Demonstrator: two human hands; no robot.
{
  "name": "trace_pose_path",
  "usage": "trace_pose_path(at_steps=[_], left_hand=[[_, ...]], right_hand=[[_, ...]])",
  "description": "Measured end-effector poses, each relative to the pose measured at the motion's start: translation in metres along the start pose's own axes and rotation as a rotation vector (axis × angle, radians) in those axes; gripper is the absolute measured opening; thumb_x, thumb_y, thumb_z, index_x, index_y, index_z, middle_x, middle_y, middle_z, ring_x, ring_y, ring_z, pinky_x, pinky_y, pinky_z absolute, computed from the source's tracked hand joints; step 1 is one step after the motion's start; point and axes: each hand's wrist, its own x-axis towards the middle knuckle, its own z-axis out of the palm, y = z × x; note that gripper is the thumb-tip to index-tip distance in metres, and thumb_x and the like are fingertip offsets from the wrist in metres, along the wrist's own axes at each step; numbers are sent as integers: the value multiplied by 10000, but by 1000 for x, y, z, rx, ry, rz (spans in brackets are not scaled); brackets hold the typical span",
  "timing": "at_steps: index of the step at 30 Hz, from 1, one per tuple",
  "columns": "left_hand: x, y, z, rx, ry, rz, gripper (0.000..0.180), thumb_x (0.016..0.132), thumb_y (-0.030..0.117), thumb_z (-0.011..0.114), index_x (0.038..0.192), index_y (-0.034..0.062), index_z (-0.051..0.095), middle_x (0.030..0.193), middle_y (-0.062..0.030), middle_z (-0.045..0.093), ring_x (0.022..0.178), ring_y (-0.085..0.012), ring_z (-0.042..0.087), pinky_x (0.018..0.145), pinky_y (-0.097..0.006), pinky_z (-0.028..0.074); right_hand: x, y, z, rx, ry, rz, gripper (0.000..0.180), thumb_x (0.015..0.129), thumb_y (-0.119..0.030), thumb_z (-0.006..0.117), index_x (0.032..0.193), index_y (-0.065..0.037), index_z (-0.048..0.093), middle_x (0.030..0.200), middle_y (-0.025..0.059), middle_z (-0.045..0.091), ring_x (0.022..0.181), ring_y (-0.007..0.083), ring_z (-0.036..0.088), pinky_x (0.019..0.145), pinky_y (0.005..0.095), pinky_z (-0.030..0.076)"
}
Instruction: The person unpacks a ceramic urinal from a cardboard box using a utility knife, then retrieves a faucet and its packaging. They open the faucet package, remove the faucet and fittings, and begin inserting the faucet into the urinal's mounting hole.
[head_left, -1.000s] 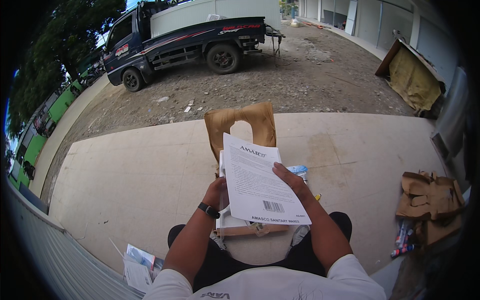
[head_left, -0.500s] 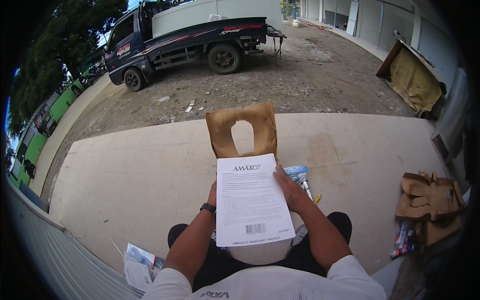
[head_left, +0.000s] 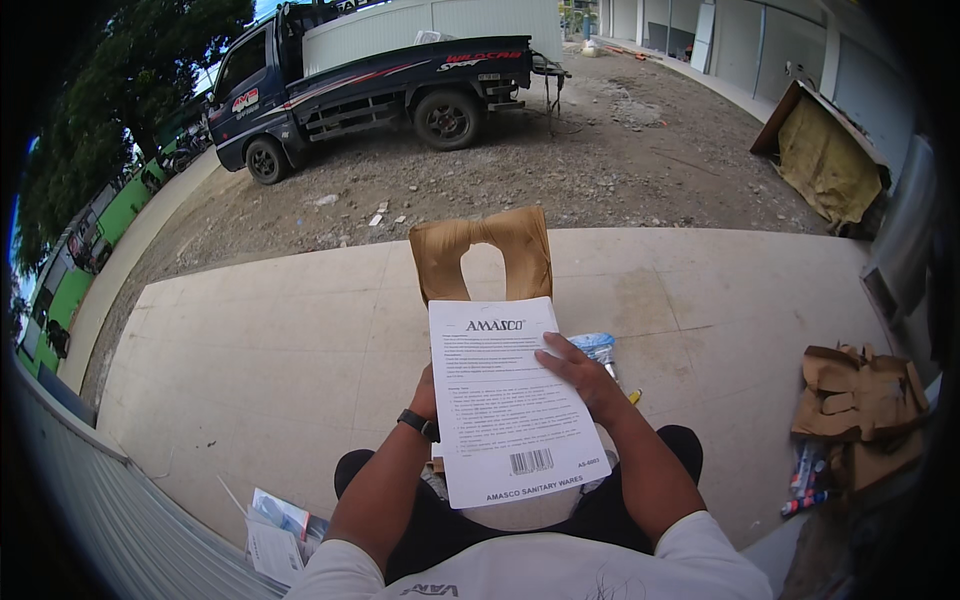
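A white printed sheet (head_left: pixel 510 410) with a barcode near its lower edge is held up over my lap, tilted slightly. My left hand (head_left: pixel 424 392), with a dark watch at the wrist, grips its left edge; most of those fingers are hidden behind the sheet. My right hand (head_left: pixel 582 375) pinches the upper right edge, its fingers lying over the printed front. Just beyond the sheet stands a folded brown cardboard piece (head_left: pixel 530 250) with an oval opening. Partly behind my right hand lies a blue-and-white package (head_left: pixel 599 345) on the tiled floor.
Brown cardboard pieces (head_left: pixel 850 390) and a small red-and-blue item (head_left: pixel 803 503) lie at the right. Papers and plastic packets (head_left: pixel 278 530) are at lower left beside a corrugated metal panel (head_left: pixel 130 510). A dark truck (head_left: pixel 380 90) stands on gravel (head_left: pixel 620 170) past the floor's edge.
The sheet has come slightly nearer and turned, its lower end swinging right. My right fingers have moved from the edge inward over its front. My left hand has barely moved.
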Motion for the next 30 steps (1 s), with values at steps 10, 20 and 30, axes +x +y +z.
trace_pose_path(at_steps=[10, 20, 30], left_hand=[[-8, 12, 14, 41, -13, 30, 481, 913, 161, 755, 1330, 2, 577, 1102, -96, 675, 934, -198, 685, 821, -386, 602], [-12, 23, 13, 98, -65, 68, 684, 892, 93, 734, 1478, -2, 396, 1233, -145, 650, 1006, -203, 674, 801, -342, 597], [-11, 11, 14, 211, -9, 309, 603, 927, 150, 743, 1377, 12, 365, 1273, -155, 590, 1078, -204, 633, 815, -356, 608]], right_hand=[[3, 3, 18, 984, 136, 427, 585, 1070, -356, 547, 1528, -27, 389, 1484, 180, 508, 1325, 356, 572, 1075, 463, 500], [4, 0, 31, 1448, 382, 523, 539, 1069, -376, 543, 1474, -29, 466, 1430, 163, 571, 1316, 322, 591, 1053, 467, 519], [8, 7, 22, 983, 338, 347, 547, 1052, -293, 598, 1479, 13, 447, 1373, 183, 566, 1211, 346, 653, 932, 431, 602]])
